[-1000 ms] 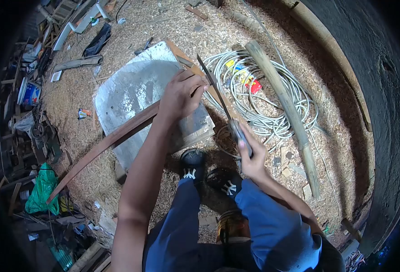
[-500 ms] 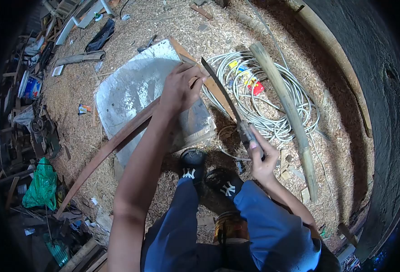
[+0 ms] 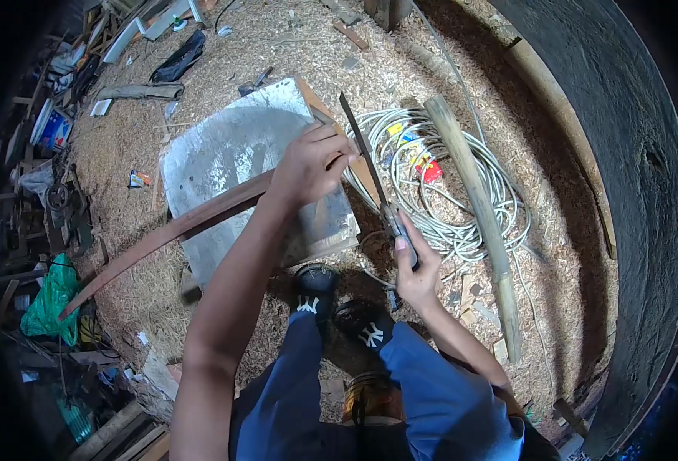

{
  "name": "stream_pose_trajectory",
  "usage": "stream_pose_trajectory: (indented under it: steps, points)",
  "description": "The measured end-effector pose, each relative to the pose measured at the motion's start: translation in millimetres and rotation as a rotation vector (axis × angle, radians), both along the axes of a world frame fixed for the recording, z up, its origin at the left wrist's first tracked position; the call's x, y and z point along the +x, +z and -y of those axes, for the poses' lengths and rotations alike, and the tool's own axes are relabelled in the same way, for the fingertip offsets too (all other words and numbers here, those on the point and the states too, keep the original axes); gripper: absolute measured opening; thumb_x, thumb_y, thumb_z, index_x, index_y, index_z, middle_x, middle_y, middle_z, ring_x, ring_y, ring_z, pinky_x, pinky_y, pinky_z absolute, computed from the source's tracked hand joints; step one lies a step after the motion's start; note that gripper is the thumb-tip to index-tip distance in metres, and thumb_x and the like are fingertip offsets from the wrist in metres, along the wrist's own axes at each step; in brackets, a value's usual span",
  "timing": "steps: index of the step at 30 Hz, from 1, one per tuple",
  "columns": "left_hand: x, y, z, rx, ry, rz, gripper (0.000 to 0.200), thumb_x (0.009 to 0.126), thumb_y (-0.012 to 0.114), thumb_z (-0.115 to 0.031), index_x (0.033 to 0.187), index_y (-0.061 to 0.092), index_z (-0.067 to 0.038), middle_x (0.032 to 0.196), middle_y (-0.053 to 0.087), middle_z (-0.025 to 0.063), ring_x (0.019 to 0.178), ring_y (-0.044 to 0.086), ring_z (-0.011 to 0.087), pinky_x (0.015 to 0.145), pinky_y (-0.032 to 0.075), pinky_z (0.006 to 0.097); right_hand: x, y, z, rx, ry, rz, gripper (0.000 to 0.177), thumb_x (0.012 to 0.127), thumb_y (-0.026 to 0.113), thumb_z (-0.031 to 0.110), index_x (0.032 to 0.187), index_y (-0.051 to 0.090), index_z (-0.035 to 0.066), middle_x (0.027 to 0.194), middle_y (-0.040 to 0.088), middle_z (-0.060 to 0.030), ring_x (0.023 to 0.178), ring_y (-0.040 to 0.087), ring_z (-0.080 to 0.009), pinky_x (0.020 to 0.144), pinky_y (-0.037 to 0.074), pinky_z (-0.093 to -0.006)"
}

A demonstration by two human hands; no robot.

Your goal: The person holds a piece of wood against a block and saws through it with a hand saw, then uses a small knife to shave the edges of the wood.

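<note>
My left hand (image 3: pixel 312 165) is closed around the near-right end of a long reddish-brown wooden strip (image 3: pixel 181 224), which runs down to the left past a green plastic bag. The strip passes above a worn, whitish metal-topped board (image 3: pixel 231 150) on the ground. In my right hand (image 3: pixel 416 269) is the handle of a long, narrow, dark-bladed tool (image 3: pixel 366 150), its blade pointing up and away. The blade overlaps an orange-brown board (image 3: pixel 366 177) in this view and is just right of my left fingers.
A coil of pale cable (image 3: pixel 462 219) lies to the right, with a wooden pole (image 3: pixel 473 180) across it. A large dark timber (image 3: pixel 642 192) curves along the right side. Wood shavings cover the ground. Scrap and the green plastic bag (image 3: pixel 55 296) lie at left.
The view has shifted slightly. The strip's far end has swung up and left towards the green bag. The blade now stands straighter and my right hand is closer to my left.
</note>
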State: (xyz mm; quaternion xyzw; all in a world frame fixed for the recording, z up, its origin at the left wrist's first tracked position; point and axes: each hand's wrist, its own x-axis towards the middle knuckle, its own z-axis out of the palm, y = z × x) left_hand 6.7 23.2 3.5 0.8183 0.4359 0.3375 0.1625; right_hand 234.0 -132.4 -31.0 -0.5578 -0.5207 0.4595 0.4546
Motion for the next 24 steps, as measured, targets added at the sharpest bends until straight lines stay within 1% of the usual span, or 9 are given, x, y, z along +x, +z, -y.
stream_pose_trajectory:
  steps: [6,8,10,12,15,19,20,22,24]
  points:
    - [0.7,-2.4,-1.6,0.000,0.017,0.015,0.010,0.083,0.078,-0.007,0.088,0.071,-0.002,0.085,0.064,0.0130,0.084,0.063,0.0333,0.075,0.051,0.0412,28.9,-13.9,61.8,0.087,0.039,0.142,0.043,0.104,0.056,0.011,0.143,0.057,-0.007,0.130,0.069,-0.0260,0.120,0.067,-0.0253,0.102,0.050,-0.0331]
    - [1.8,-2.0,2.8,0.007,0.031,0.014,0.010,0.083,0.078,-0.007,0.087,0.071,-0.002,0.085,0.065,0.0131,0.084,0.063,0.0334,0.075,0.051,0.0414,34.1,-18.3,67.7,-0.140,-0.008,-0.038,0.042,0.104,0.057,0.011,0.142,0.058,-0.007,0.128,0.070,-0.0253,0.118,0.068,-0.0249,0.101,0.050,-0.0333]
    - [2.3,0.9,1.3,-0.021,0.019,0.007,0.009,0.083,0.078,-0.006,0.087,0.071,-0.002,0.084,0.065,0.0133,0.084,0.064,0.0337,0.075,0.051,0.0418,17.8,-2.1,40.1,-0.169,0.019,-0.014,0.042,0.104,0.057,0.010,0.141,0.059,-0.008,0.128,0.070,-0.0256,0.116,0.067,-0.0240,0.100,0.051,-0.0342]
    - [1.8,2.1,-0.4,-0.009,0.006,0.013,0.009,0.083,0.078,-0.006,0.087,0.071,-0.002,0.083,0.065,0.0134,0.083,0.063,0.0338,0.075,0.051,0.0417,-10.2,16.6,-2.7,0.027,-0.037,0.041,0.041,0.103,0.058,0.010,0.140,0.059,-0.009,0.129,0.070,-0.0259,0.115,0.067,-0.0227,0.100,0.050,-0.0342]
    - [-0.2,-0.9,1.5,-0.017,-0.018,0.013,0.009,0.083,0.078,-0.006,0.087,0.071,-0.001,0.084,0.065,0.0138,0.084,0.064,0.0340,0.076,0.052,0.0418,-19.6,23.7,-25.8,-0.068,-0.032,-0.021,0.042,0.104,0.058,0.009,0.141,0.057,-0.009,0.132,0.068,-0.0248,0.121,0.065,-0.0222,0.103,0.048,-0.0332]
    - [0.5,2.5,1.0,-0.029,-0.002,0.006,0.010,0.083,0.078,-0.007,0.087,0.071,-0.001,0.085,0.066,0.0145,0.086,0.064,0.0343,0.076,0.052,0.0422,1.1,-21.2,36.2,0.056,-0.032,0.042,0.044,0.102,0.056,0.006,0.144,0.055,-0.008,0.132,0.069,-0.0246,0.119,0.067,-0.0232,0.102,0.050,-0.0333]
    - [1.7,0.7,3.1,-0.037,-0.001,0.007,0.010,0.083,0.078,-0.007,0.087,0.071,-0.001,0.085,0.066,0.0145,0.086,0.064,0.0343,0.076,0.052,0.0422,10.9,-19.6,51.3,0.047,-0.030,0.043,0.044,0.102,0.056,0.006,0.144,0.055,-0.008,0.132,0.069,-0.0246,0.119,0.067,-0.0232,0.102,0.050,-0.0333]
    - [4.1,-2.6,6.6,-0.005,0.044,0.045,0.011,0.082,0.078,-0.008,0.087,0.071,-0.002,0.085,0.065,0.0145,0.086,0.064,0.0344,0.076,0.052,0.0426,24.3,-6.6,66.6,-0.205,-0.002,-0.032,0.044,0.102,0.055,0.006,0.143,0.055,-0.010,0.131,0.069,-0.0250,0.121,0.067,-0.0256,0.103,0.050,-0.0348]
    - [3.4,-0.8,8.0,-0.008,0.039,0.034,0.011,0.082,0.078,-0.007,0.087,0.070,-0.001,0.085,0.065,0.0144,0.085,0.064,0.0344,0.076,0.052,0.0427,20.6,-10.2,54.4,-0.076,-0.006,-0.061,0.043,0.102,0.056,0.005,0.142,0.056,-0.009,0.132,0.068,-0.0254,0.123,0.066,-0.0261,0.106,0.048,-0.0359]
